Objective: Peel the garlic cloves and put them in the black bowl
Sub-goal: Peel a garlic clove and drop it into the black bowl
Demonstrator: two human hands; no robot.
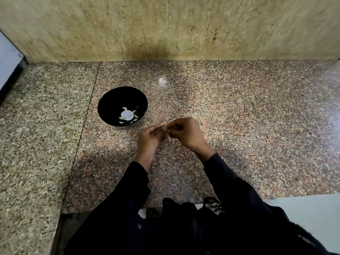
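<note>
A black bowl (110, 102) stands on the granite counter, left of centre, with several pale peeled garlic cloves (127, 115) at its bottom. Just right of the bowl and nearer to me, my left hand (150, 138) and my right hand (187, 133) meet above the counter. Between their fingertips they pinch a small garlic clove (166, 130) with a strip of papery skin hanging down from it. Most of the clove is hidden by my fingers.
The speckled granite counter (239, 116) ends at a beige stone wall (165, 28) behind. A grey appliance edge (9, 61) stands at the far left. My dark sleeves fill the lower middle, with a pale floor (312, 214) at lower right.
</note>
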